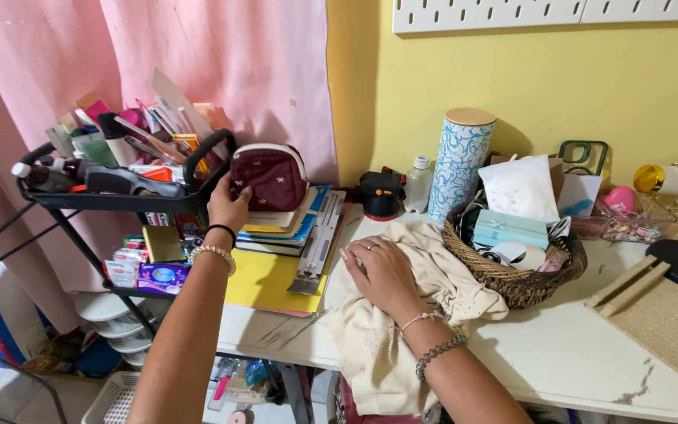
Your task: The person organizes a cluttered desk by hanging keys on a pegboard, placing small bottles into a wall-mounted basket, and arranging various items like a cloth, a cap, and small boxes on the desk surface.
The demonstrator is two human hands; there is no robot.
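Note:
My left hand reaches forward and touches the lower left side of a small maroon pouch that stands on a stack of books and notebooks; whether the fingers grip it is unclear. My right hand lies flat, fingers spread, on a cream knitted cloth that drapes over the white table's front edge. Both wrists wear beaded bracelets.
A black cart crammed with bottles, tubes and papers stands at the left. A wicker basket with a teal box sits right of the cloth. A patterned blue canister, a small bottle and a yellow folder are nearby.

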